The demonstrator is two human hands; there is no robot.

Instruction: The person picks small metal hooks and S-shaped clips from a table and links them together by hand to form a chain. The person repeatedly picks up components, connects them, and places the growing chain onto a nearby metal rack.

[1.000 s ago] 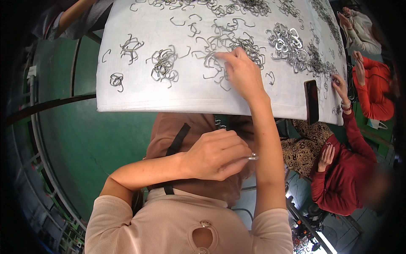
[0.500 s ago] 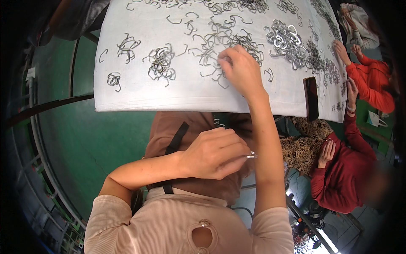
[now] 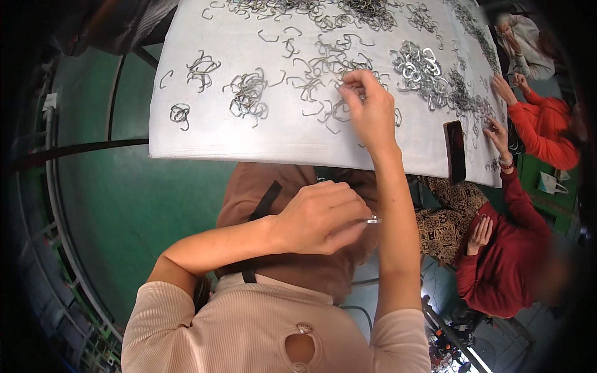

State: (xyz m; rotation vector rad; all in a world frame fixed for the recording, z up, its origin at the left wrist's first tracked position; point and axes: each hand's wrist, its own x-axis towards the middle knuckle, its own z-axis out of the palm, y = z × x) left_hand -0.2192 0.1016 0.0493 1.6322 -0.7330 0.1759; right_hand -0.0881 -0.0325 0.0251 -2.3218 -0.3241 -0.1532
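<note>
My left hand (image 3: 324, 217) is held in front of my body, below the table edge. Its fingers are closed on a small shiny metal piece (image 3: 374, 219), whose end sticks out past the fingertips. Over the table, my right hand (image 3: 370, 105) reaches into a loose pile of bent metal hooks (image 3: 333, 65). Thumb and forefinger are pinched together among the hooks; what is between them, if anything, is too small to make out. A smaller heap of hooks (image 3: 249, 93) lies left of this hand, and a brighter silver heap (image 3: 416, 68) lies to its right.
The white-covered table (image 3: 205, 140) carries several more hook piles toward its far side. A dark phone (image 3: 455, 152) lies at the near right edge. On the right, a person in dark red (image 3: 507, 248) and one in orange (image 3: 547, 133) have hands at the table.
My right hand has shifted slightly right over the hooks, its fingers still pinched. The left hand still grips the metal piece. The dark-red-sleeved person's hand has moved in over the table.
</note>
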